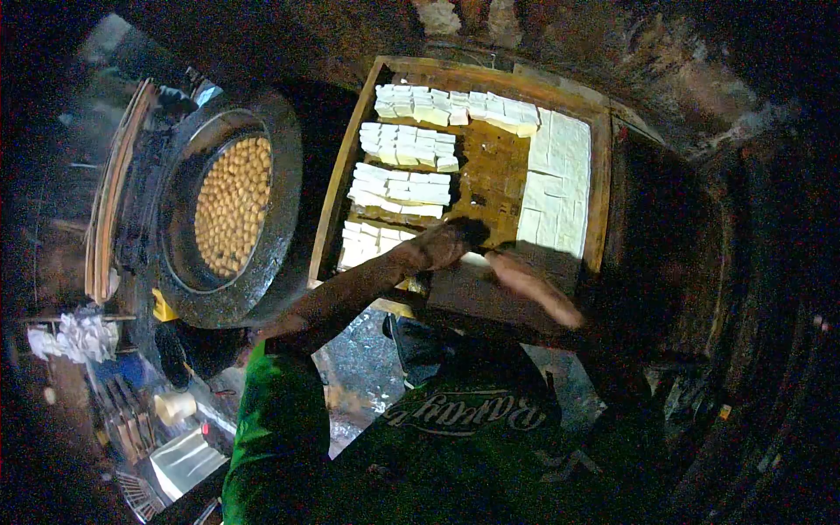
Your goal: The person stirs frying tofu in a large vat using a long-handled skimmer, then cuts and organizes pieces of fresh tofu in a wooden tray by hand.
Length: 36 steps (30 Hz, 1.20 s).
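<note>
My left hand (442, 243) reaches over the front part of a wooden tray (490, 175), its fingers dark in shadow. Close on its right is my right hand (534, 284), angled inward, its fingertips near the left one. A small pale piece (473, 259), perhaps tofu, shows between the two hands; whether either one grips it I cannot tell. Cut white tofu strips (409, 146) lie in several rows on the tray's left side. Along the right side is a slab of tofu (558, 197) scored into larger blocks. Its near part is shaded.
Left of the tray stands a large wok (284, 175) with many golden round pieces (232, 206) inside. Beyond it lean long wooden boards (118, 192). Crumpled white material (74, 337), a pale roll (175, 407) and a metal sheet (188, 459) are at lower left.
</note>
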### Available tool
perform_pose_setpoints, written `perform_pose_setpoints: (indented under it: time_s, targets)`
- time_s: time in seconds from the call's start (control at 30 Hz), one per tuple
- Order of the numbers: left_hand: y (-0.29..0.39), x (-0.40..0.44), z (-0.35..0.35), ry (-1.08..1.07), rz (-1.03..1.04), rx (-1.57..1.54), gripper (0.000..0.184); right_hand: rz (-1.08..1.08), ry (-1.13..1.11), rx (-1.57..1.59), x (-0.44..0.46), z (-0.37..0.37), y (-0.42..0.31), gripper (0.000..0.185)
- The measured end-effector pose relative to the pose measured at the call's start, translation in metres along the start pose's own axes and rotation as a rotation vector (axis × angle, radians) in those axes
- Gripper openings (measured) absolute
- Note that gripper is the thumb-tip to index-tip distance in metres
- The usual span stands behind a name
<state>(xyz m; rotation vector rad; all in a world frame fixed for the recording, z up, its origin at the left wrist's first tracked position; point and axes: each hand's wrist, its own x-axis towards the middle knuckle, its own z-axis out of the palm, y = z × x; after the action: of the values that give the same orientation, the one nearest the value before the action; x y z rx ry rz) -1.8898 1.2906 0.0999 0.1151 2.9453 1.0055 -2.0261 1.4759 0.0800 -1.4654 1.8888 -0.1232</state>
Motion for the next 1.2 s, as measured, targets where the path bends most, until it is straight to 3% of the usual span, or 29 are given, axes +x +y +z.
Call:
perform_pose_setpoints:
  time_s: [0.1, 0.27, 0.37, 0.4, 0.47, 0.5, 0.57, 0.6, 0.73, 0.8, 0.83, 0.87, 0.9, 0.97, 1.0, 1.07, 1.13, 1.2]
  targets:
    - [-0.019, -0.002, 0.029, -0.011, 0.012, -0.012, 0.043, -0.014, 0.385, 0.059, -0.013, 0.015, -0.003, 0.038]
    - [-0.032, -0.003, 0.041, -0.090, -0.033, -0.028, 0.044, 0.031, -0.144, 0.014, 0.005, -0.025, -0.002, 0.038]
    - [-0.006, -0.018, -0.008, -0.175, -0.027, -0.082, 0.043, -0.058, -0.036, 0.044, 0.003, -0.031, -0.010, 0.044]
    - [0.010, -0.018, -0.034, -0.243, -0.027, -0.228, 0.042, -0.059, -0.037, 0.044, -0.002, -0.045, -0.021, 0.044]
    - [-0.005, -0.016, -0.022, -0.311, -0.028, -0.375, 0.041, -0.048, -0.237, -0.099, -0.009, -0.072, -0.038, 0.038]
    - [-0.047, -0.012, 0.030, -0.297, -0.144, -0.473, 0.039, -0.048, -0.238, -0.098, -0.010, -0.071, -0.038, 0.038]
    - [-0.062, -0.009, 0.058, -0.282, -0.262, -0.572, 0.037, 0.158, -0.215, 0.274, -0.010, -0.063, -0.031, 0.035]
    - [-0.045, -0.010, 0.051, -0.152, -0.153, -0.420, 0.036, 0.182, -0.184, 0.318, -0.014, -0.058, -0.031, 0.034]
    - [0.016, -0.017, 0.025, 0.354, 0.280, 0.208, 0.035, -0.038, -0.122, -0.016, -0.030, -0.057, -0.035, 0.033]
    - [0.002, -0.015, 0.019, 0.311, 0.236, 0.244, 0.035, -0.080, -0.146, -0.006, -0.029, -0.072, -0.033, 0.032]
    - [-0.005, -0.013, 0.003, 0.010, 0.120, 0.060, 0.035, -0.011, -0.075, 0.143, -0.003, -0.037, -0.011, 0.030]
    - [-0.008, -0.010, -0.006, -0.153, 0.031, 0.061, 0.038, -0.366, 0.248, 0.290, 0.035, 0.026, 0.051, 0.039]
    - [-0.011, -0.006, -0.015, -0.315, -0.058, 0.076, 0.043, -0.357, 0.190, 0.349, 0.023, -0.002, 0.029, 0.041]
    - [-0.006, -0.006, -0.036, -0.353, -0.090, -0.007, 0.049, -0.320, 0.072, 0.438, -0.001, -0.054, -0.008, 0.043]
    - [-0.007, -0.006, -0.039, -0.393, -0.121, -0.094, 0.057, -0.319, 0.067, 0.438, -0.002, -0.053, -0.009, 0.043]
    - [-0.004, -0.008, -0.035, -0.438, -0.108, -0.153, 0.053, -0.216, -0.125, 0.459, -0.003, -0.047, -0.006, 0.042]
    - [0.000, -0.016, -0.027, -0.417, -0.062, -0.130, 0.053, -0.241, -0.162, 0.229, -0.002, -0.032, -0.006, 0.032]
    - [0.003, -0.021, -0.019, -0.394, -0.010, -0.095, 0.053, -0.262, -0.071, 0.338, -0.006, -0.018, -0.004, 0.029]
